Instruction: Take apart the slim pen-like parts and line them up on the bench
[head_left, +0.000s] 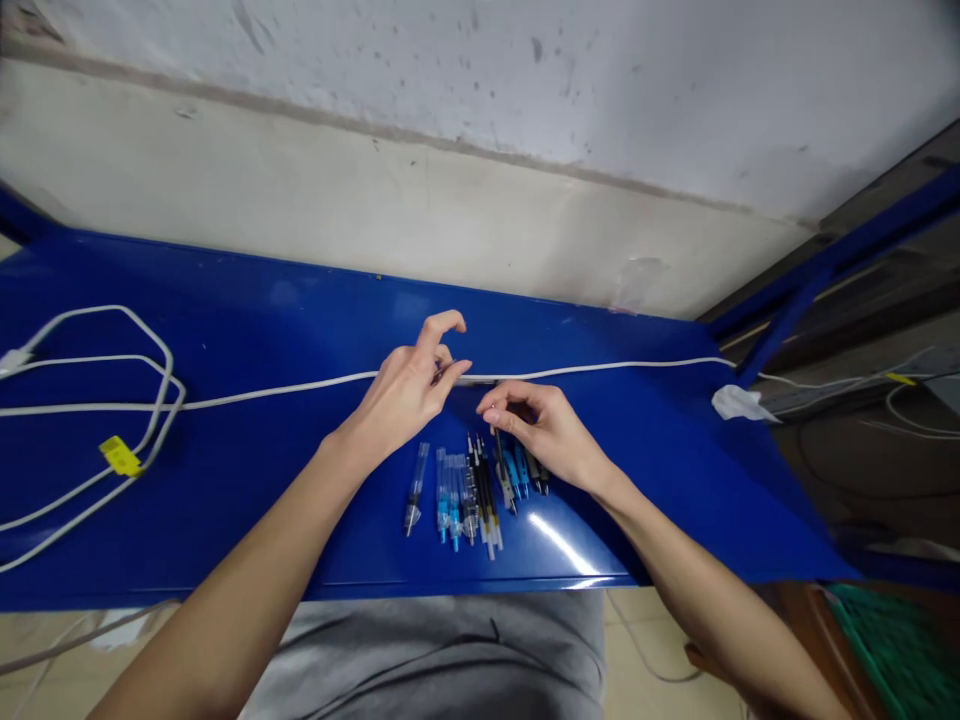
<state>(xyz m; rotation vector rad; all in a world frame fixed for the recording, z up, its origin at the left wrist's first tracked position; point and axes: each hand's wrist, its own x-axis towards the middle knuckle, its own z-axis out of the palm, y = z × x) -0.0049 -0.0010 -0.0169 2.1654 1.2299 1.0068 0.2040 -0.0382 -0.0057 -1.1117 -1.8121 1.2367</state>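
Blue metal surface [675, 460], with slim pen parts near its front edge

Right-hand [547, 425] thumb and forefinger are pinched together on a slim dark pen part [499, 450], upper end at the fingertips. Left-hand [409, 385] fingers curl near the thumb around a dark sliver; whether they clamp it I cannot tell.

Just below the hands lie the clear pen barrels [442, 490], black ink refills [484, 490] and blue pen grips [517, 470], side by side. A loose pinch could drop the slim part among them, and a low right wrist could scatter the row. Round pieces, if knocked, may roll over the near front edge to the floor.

Beyond the fingers, the white cable [300, 390] crosses the whole surface and might snag them. Broader room lies rightward, toward the crumpled white tissue [742, 403]; leftward, the looped cable [169, 365] limits it.
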